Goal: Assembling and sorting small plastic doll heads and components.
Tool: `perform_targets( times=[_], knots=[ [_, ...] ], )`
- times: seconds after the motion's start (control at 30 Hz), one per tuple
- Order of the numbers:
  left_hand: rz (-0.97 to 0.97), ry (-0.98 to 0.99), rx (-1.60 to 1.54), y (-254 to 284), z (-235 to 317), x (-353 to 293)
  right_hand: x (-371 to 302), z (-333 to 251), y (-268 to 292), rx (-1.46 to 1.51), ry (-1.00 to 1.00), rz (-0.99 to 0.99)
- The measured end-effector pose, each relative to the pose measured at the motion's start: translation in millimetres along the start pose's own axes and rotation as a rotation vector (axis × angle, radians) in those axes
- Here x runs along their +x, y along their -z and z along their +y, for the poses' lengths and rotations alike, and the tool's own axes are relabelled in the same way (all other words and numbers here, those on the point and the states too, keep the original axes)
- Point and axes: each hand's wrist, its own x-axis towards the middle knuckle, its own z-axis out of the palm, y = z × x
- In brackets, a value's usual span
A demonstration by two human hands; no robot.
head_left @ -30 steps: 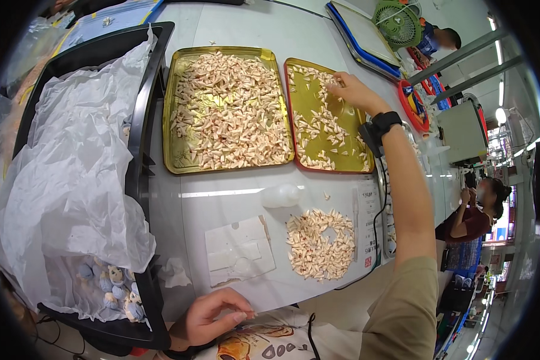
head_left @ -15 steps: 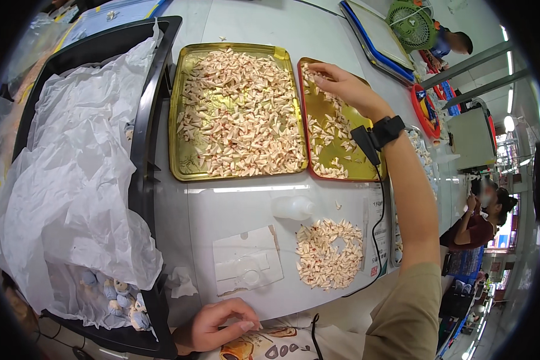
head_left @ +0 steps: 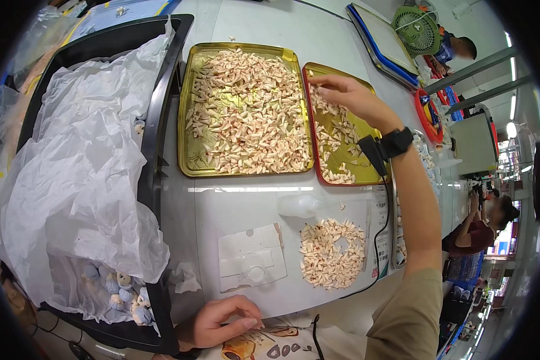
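Note:
My right hand, with a black band at its wrist, is over the far left part of a red-edged gold tray. Its fingers stretch leftward above small cream, cone-shaped pieces, thumb apart from them; I make out nothing held. Beside it on the left, a larger gold tray carries many such pieces. A flat pile of the same pieces lies on the table nearer me. My left hand rests at the table's front edge, loosely curled and holding nothing, thumb apart from the fingers.
A black bin lined with white paper stands at left, with small blue-and-cream figures inside. A whitish bottle and a white card piece lie on the table. A black cable hangs from my wristband.
The whole view has shifted slightly, moving the trays a little rightward in the picture. My right hand stays over the red-edged tray, its fingers slightly moved; my left hand rests as before.

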Motion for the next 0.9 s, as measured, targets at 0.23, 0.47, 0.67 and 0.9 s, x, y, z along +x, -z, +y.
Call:
perform_targets(
  times=[0.23,0.47,0.67,0.9],
  knots=[
    [-0.009,0.011,0.037,1.0,0.5,0.1,-50.6,-17.4,7.2,-0.017,-0.015,-0.406],
    [0.029,0.027,-0.035,-3.2,2.8,0.4,-3.6,18.1,12.5,-0.376,0.086,0.155],
    [0.057,0.031,-0.118,-6.4,1.5,1.4,22.6,24.6,-5.4,-0.505,0.167,0.119],
    [0.035,0.017,-0.112,-3.7,0.3,-2.8,-18.9,-4.4,-15.2,-0.399,0.076,-0.086]
  ],
)
